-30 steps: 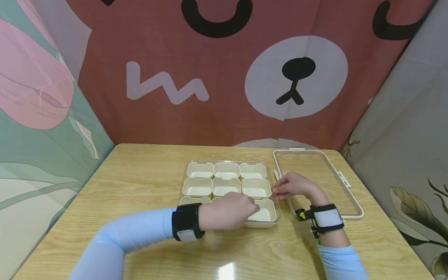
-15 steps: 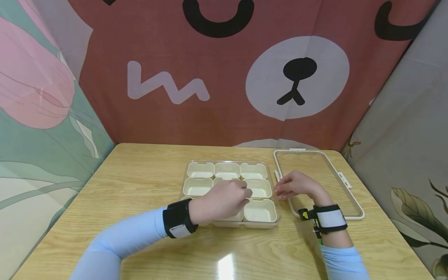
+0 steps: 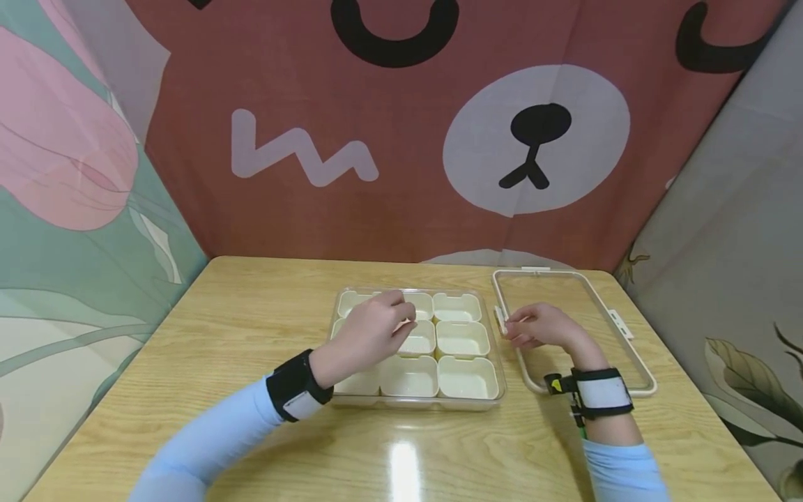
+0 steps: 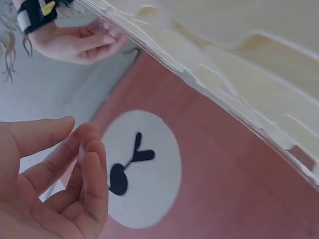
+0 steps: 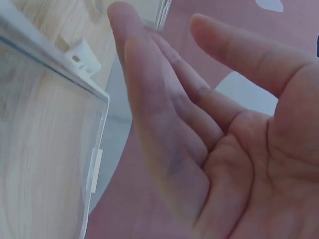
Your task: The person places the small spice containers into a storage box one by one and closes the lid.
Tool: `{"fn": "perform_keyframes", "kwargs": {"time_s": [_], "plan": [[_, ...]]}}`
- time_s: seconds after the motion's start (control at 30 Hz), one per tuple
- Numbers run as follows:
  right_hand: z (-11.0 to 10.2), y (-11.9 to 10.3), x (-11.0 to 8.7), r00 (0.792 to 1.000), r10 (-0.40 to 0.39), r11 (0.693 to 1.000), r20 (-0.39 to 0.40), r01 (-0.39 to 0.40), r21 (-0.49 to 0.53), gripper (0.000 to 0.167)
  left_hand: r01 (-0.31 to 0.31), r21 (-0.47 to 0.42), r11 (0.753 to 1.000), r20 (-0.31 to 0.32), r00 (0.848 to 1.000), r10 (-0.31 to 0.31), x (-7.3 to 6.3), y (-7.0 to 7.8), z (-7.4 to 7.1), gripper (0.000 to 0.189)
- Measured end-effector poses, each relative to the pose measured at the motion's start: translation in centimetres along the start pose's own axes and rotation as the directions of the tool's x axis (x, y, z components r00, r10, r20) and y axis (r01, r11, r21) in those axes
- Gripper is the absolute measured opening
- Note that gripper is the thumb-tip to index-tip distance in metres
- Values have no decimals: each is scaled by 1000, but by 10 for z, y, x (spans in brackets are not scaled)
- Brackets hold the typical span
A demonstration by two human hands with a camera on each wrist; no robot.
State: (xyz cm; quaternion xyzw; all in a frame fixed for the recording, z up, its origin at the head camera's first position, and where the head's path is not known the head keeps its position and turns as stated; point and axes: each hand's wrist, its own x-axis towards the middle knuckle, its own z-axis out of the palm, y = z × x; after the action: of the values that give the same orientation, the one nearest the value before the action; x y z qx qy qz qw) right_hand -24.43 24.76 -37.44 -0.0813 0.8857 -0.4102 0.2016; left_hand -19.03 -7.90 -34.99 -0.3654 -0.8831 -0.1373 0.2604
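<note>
A clear box (image 3: 414, 403) holds cream cups in rows, among them a front right cup (image 3: 467, 378) and a middle right cup (image 3: 463, 339). Over the box's left and back cups hovers my left hand (image 3: 366, 331), hiding some of them. In the left wrist view its fingers (image 4: 94, 184) bend loosely toward the thumb, with nothing between them. My right hand (image 3: 546, 326) is above the left edge of a clear lid with a white rim (image 3: 590, 286). The right wrist view shows that hand's fingers (image 5: 159, 114) relaxed and apart from the thumb, holding nothing.
The lid lies flat on the wooden table (image 3: 263, 300), right of the box, with a white clip (image 3: 621, 324) on its right side. A bear-print cloth (image 3: 401, 223) hangs behind the table, and printed cloths flank both sides.
My left hand has moved from the front right cups back and left across the box, uncovering the front cups. My right hand has shifted slightly right, away from the box's edge.
</note>
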Motion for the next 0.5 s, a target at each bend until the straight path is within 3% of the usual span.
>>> {"fn": "perform_keyframes", "kwargs": {"time_s": [0.17, 0.5], "plan": [[-4, 1, -5, 998, 11, 1000, -57, -12, -21, 36, 76, -16, 997, -35, 996, -77, -4, -13, -1, 3], [-15, 7, -6, 991, 44, 997, -130, -52, -53, 42, 147, -52, 988, -95, 984, -152, -6, -30, -14, 6]]}}
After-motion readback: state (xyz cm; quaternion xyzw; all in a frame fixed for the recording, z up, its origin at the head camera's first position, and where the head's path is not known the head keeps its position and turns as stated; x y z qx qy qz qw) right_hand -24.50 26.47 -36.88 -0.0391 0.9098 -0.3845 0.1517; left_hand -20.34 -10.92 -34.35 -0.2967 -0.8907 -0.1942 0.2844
